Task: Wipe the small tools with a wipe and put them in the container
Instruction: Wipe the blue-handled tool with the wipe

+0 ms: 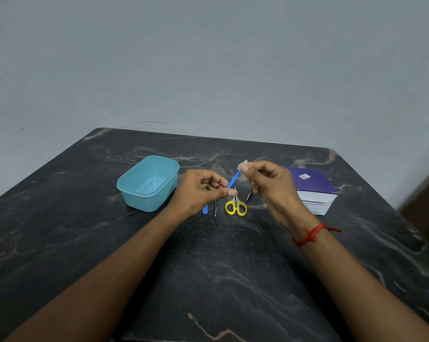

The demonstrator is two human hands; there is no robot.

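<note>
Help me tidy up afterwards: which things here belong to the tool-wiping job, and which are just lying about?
Job: blue tool held by the left hand; wipe pinched by the right hand; yellow scissors; tweezers; pointed metal tool; second blue tool; teal container.
Lying about: purple box, label unreadable, possibly the wipes' box; red thread on the right wrist.

A black marble pattern, streaked with pale tan and white veins, is being shown by the table [85, 243]. A light teal is being displayed by the container [144, 201], and a bright blue by the raised slim tool [233, 180], with a whitish wipe [243, 167] at its tip. Yellow handles are being shown by the scissors [235, 208], beside a second blue tool [205, 209] and silvery tweezers [216, 208]. Deep purple over white is being shown by the box [312, 183], red by the wrist thread [309, 234], and plain grey-blue by the wall [208, 58]
</note>
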